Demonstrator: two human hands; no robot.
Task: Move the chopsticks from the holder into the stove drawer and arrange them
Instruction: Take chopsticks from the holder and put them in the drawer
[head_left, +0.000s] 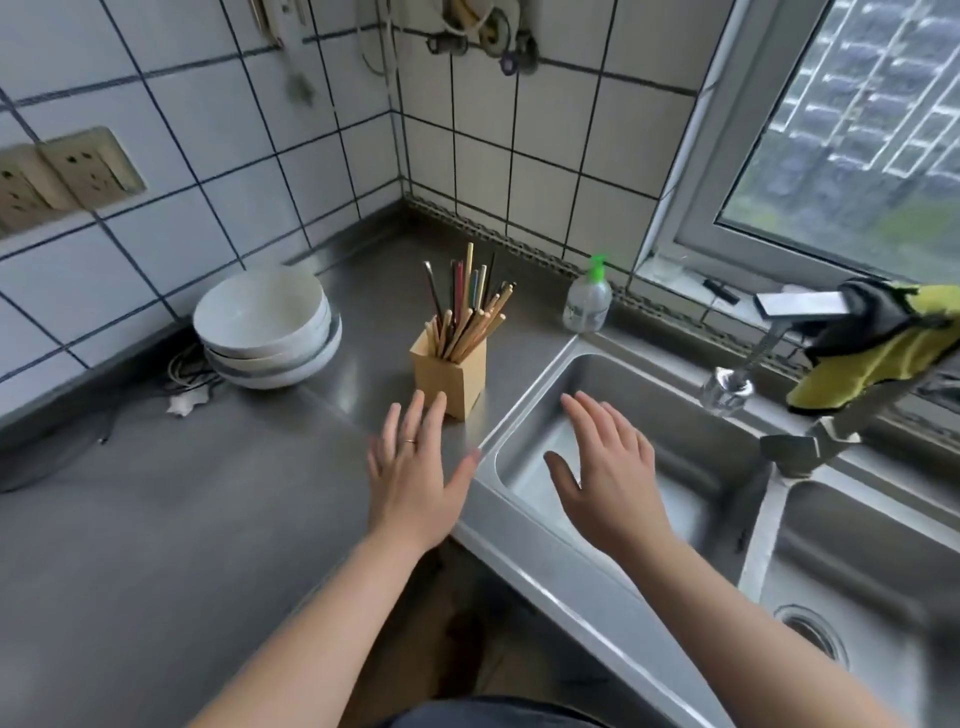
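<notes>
A tan square holder (453, 376) stands on the steel counter (156, 519) near the sink's left rim. Several chopsticks (470, 306), wooden and coloured, stick up out of it and lean to the right. My left hand (415, 467) hovers flat and open just in front of the holder, fingertips almost at its base, a ring on one finger. My right hand (608, 467) is spread open over the left sink basin (649, 415), holding nothing. No stove drawer is in sight.
Stacked white bowls (267, 332) sit at the back left beside a tangle of cable. A soap pump bottle (587, 301) stands behind the sink. A tap (800, 447) with a yellow cloth (883, 358) draped on it crosses the right side. Tiled walls close the corner.
</notes>
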